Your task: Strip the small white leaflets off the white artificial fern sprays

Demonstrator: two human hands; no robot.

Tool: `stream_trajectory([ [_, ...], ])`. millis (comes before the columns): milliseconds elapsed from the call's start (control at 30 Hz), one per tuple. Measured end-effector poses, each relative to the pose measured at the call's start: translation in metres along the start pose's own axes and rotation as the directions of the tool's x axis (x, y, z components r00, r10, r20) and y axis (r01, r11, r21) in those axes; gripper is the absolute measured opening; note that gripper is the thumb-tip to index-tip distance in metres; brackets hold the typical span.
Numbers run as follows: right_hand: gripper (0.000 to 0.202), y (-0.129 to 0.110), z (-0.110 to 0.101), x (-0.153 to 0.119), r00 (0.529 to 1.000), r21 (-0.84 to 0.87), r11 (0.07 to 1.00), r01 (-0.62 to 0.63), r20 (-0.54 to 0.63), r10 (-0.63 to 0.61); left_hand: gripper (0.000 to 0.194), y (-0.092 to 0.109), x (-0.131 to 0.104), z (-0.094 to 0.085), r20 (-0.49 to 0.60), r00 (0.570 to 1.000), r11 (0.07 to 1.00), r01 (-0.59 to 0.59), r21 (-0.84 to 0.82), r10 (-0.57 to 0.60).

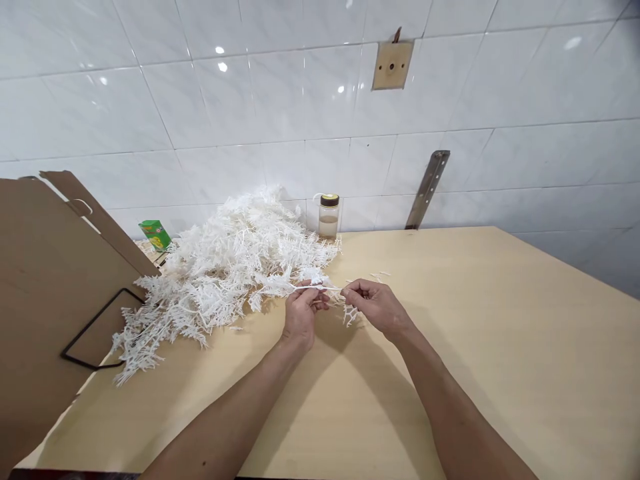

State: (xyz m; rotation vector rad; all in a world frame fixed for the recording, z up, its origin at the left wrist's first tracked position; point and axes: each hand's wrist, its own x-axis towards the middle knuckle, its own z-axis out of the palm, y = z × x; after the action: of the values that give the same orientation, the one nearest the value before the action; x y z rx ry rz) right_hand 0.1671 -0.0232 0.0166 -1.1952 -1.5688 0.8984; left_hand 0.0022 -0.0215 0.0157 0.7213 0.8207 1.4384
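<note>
Between my hands, a little above the table, runs a thin white plastic branch stem (333,288). My left hand (302,311) pinches the stem at its left part, thumb on top. My right hand (376,303) is closed on the stem's right end, with thumb and forefinger pressed together. Small white twigs (351,313) show below the stem, close to my right fingers. Just left of and behind my left hand lies a large heap of white artificial branches (240,257); its near sprigs come close to that hand.
At the left stands a cardboard box (60,280), with a black wire frame (95,333) beside it. A green carton (156,235) and a dark-lidded jar of liquid (329,219) are at the back. A metal bracket (428,190) leans on the tiled wall behind the wooden table (510,333).
</note>
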Motion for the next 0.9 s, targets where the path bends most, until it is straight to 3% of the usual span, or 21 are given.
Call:
stream_trajectory([
  [200,0.032,-0.010,0.010,-0.004,0.999,-0.008,1.000,0.009,0.051,-0.009,0.035,0.018,-0.004,0.005,0.219,0.975,0.998,-0.011,-0.057,0.024],
  [367,0.028,-0.015,0.015,-0.007,0.977,0.103,0.994,0.026,0.210,-0.047,0.031,0.027,0.004,0.002,0.119,0.989,0.996,-0.086,-0.026,0.088],
  [433,0.032,-0.013,0.015,-0.007,0.962,0.171,0.985,-0.026,0.272,-0.022,0.030,0.031,0.010,-0.003,0.070,0.997,0.999,-0.042,-0.020,0.043],
  [500,0.039,-0.010,0.015,-0.004,0.968,0.235,0.966,-0.111,0.247,0.051,0.033,0.031,0.013,-0.006,0.068,0.998,1.000,0.010,-0.007,-0.009],
  [600,0.048,-0.002,0.013,0.001,0.965,0.369,0.894,-0.252,0.161,0.206,0.036,0.025,0.010,-0.005,0.103,0.991,0.996,0.088,0.002,-0.088],
  [733,0.049,0.003,0.012,0.003,0.929,0.493,0.788,-0.370,0.211,0.304,0.040,0.006,0.001,0.000,0.151,0.982,0.990,0.101,0.100,-0.115],
  [900,0.043,0.001,0.018,0.001,0.944,0.429,0.844,-0.322,0.219,0.248,0.033,-0.010,0.000,-0.002,0.092,0.994,0.918,-0.097,0.385,0.066],
])
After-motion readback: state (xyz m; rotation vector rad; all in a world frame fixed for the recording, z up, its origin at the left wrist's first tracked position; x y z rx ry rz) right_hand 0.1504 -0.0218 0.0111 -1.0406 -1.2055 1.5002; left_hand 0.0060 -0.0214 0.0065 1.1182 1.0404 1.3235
